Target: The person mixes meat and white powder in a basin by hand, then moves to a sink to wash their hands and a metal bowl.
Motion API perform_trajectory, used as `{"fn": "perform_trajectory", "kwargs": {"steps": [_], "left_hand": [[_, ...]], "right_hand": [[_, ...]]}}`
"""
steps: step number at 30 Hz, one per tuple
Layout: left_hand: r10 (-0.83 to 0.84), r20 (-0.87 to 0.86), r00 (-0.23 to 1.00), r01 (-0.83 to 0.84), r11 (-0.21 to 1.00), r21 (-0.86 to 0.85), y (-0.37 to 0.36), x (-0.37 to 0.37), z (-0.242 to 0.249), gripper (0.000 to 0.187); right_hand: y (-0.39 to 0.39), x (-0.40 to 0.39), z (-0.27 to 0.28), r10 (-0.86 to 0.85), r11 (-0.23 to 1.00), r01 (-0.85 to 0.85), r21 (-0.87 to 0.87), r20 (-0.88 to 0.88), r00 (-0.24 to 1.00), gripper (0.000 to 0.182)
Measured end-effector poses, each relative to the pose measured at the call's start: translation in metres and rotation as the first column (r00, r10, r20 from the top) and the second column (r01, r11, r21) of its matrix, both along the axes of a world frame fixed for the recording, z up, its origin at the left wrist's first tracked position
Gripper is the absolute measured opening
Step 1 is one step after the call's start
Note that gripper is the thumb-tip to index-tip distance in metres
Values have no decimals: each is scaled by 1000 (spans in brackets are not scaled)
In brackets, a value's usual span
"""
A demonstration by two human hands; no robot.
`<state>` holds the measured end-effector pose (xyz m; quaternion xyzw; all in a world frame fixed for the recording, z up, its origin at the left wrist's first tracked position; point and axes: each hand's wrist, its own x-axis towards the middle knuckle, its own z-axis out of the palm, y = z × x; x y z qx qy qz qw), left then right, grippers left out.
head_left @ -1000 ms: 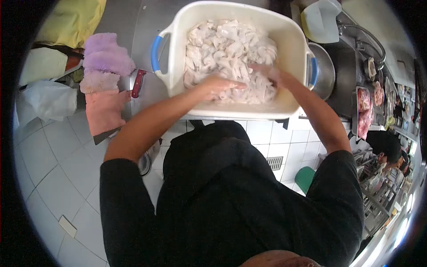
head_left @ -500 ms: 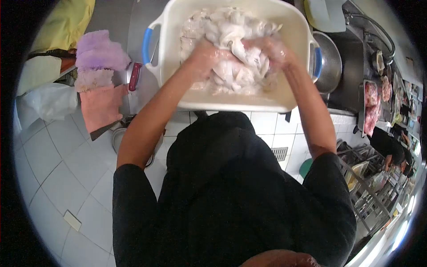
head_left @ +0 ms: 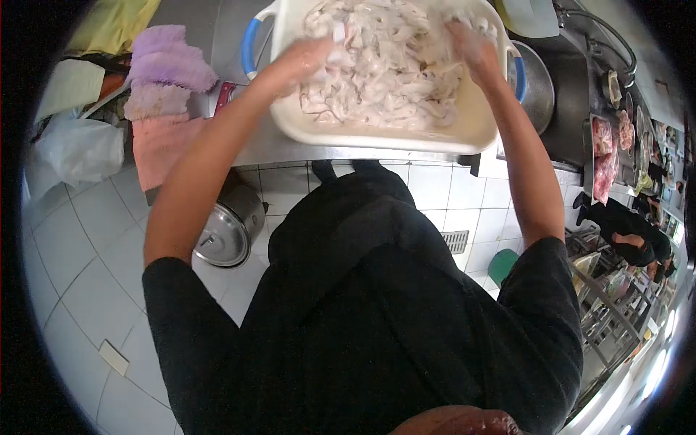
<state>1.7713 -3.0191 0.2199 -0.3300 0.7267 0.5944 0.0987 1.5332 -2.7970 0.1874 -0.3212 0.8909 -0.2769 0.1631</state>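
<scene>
A cream plastic tub [head_left: 384, 138] with blue handles holds a heap of pale, wet, slippery strips [head_left: 391, 80] that look like cut squid. At the tub's left side, my left hand [head_left: 304, 59] is closed on some of the strips, its fingertips partly covered by them. Over by the right wall, my right hand [head_left: 475, 52] grips more strips, with white pieces showing around its fingers. Both hands are wet and somewhat blurred. Between them the strips lie spread out.
Purple and pink cloths [head_left: 170, 72] and a red-handled knife [head_left: 225, 96] lie left of the tub. A metal bowl [head_left: 538, 87] and a tray of red meat [head_left: 603, 159] are at right. A lidded pot [head_left: 221, 235] stands below; another person [head_left: 631, 232] is far right.
My hands have moved apart, left hand leftward and right hand up and rightward. The strips bunched between them now lie spread across the tub. The view has shifted slightly.
</scene>
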Motion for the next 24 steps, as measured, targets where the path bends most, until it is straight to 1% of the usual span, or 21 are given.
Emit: {"fn": "perform_trajectory", "kwargs": {"steps": [1, 2, 3, 4, 5, 6, 8, 9, 10, 11, 12, 14, 15, 16, 18, 21, 22, 23, 24], "left_hand": [[-47, 42, 998, 45, 998, 50, 12, 12, -3, 53], [-92, 83, 992, 84, 991, 103, 21, 20, -8, 59], [-250, 166, 954, 233, 966, 115, 26, 19, -14, 66], [-399, 245, 883, 375, 916, 140, 31, 13, -21, 73], [-538, 319, 780, 507, 843, 181, 40, 7, -27, 81], [-661, 381, 646, 625, 745, 233, 49, 1, -35, 89], [-512, 340, 789, 517, 852, 83, 76, -5, -57, 83], [-425, 303, 853, 446, 895, 2, 83, -12, -62, 80], [-326, 250, 912, 296, 943, 152, 87, -20, -59, 76], [-213, 218, 952, 139, 941, 310, 91, -24, -55, 73], [-85, 203, 976, -17, 890, 455, 89, -29, -55, 70], [120, 113, 986, -164, 793, 587, 85, -33, -57, 57], [224, 89, 970, -227, 726, 650, 84, -32, -57, 51], [241, 49, 969, -214, 728, 652, 84, -26, -58, 44], [261, -62, 963, -159, 742, 651, 70, -27, -40, 31], [320, -107, 941, -167, 717, 676, 53, -33, -32, 20], [264, -205, 943, -127, 850, 510, 45, -37, -32, 22], [187, -290, 939, -89, 944, 318, 36, -42, -32, 25], [92, -360, 928, -55, 992, 111, 31, -45, -23, 29]], "right_hand": [[10, -1, -1, 23, 999, -21, -26, 80, 997, 37], [25, 4, 7, 10, 1000, -12, 6, 261, 965, 38], [53, 7, -13, 67, 990, -4, -143, 444, 894, 40], [76, 13, -34, 148, 959, 35, -282, 600, 786, 43], [68, 26, -27, -102, 988, 157, -2, 753, 650, 47], [55, 46, -17, -367, 929, 224, 293, 803, 469, 51], [54, 80, 0, -180, 983, 128, 135, 869, 462, 58], [40, 81, -20, -204, 976, 157, 152, 891, 405, 61], [26, 83, -40, -228, 967, 186, 172, 909, 348, 65], [14, 85, -51, -242, 950, 248, 190, 950, 199, 66], [0, 88, -46, -183, 943, 301, 140, 976, 121, 63], [-19, 88, -34, -53, 909, 412, 62, 998, -35, 61], [-24, 79, -48, 96, 939, 319, -125, 990, 106, 59], [-24, 72, -69, 243, 931, 220, -290, 945, 219, 57], [-37, 92, 8, 111, 937, 328, -122, 992, 52, 42], [-44, 77, 4, 92, 971, 158, -177, 895, 436, 31], [-46, 73, 10, 69, 988, 71, -134, 812, 580, 31], [-51, 68, 29, 60, 997, -8, -77, 703, 709, 31], [-56, 63, 47, 63, 997, -74, -4, 571, 818, 31]]}}
